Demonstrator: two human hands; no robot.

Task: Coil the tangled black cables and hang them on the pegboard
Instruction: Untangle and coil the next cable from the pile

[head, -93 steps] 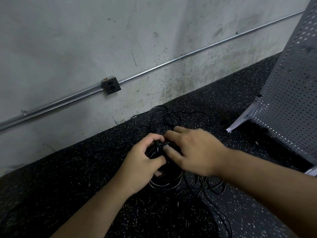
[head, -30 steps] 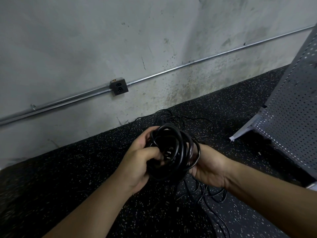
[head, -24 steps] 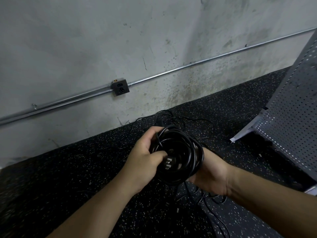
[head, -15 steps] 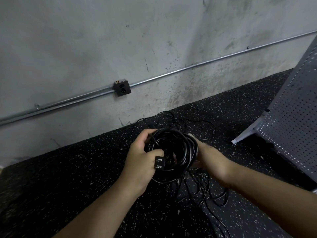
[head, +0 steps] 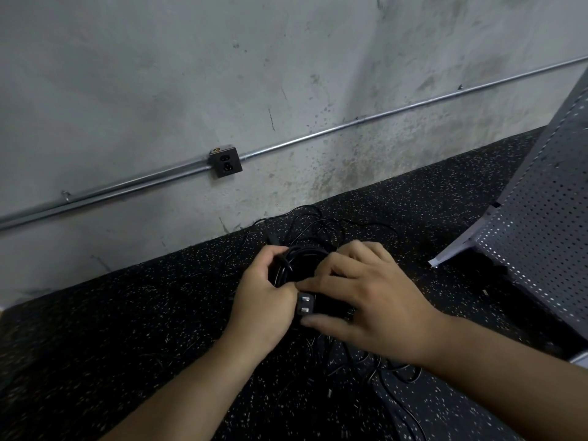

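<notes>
Head view. Left hand (head: pixel 264 300) at frame centre, fingers curled tight round black cable bundle (head: pixel 296 262), low over speckled floor mat (head: pixel 127 313). Right hand (head: pixel 372 307) draped over bundle from the right, index and thumb bracketing two-prong plug (head: pixel 304 305), probably a pinch. Loose cable strands (head: pixel 375 367) sprawled on mat above and below the hands, uncoiled. Pegboard (head: pixel 541 237) at right edge, leaning, well apart from bundle, nothing hung on visible part. Wall outlet (head: pixel 226 162) left of centre, upper half. Progress, judged: one cable roughly coiled, plug end likely getting secured; remaining tangle and all hanging left to do.
</notes>
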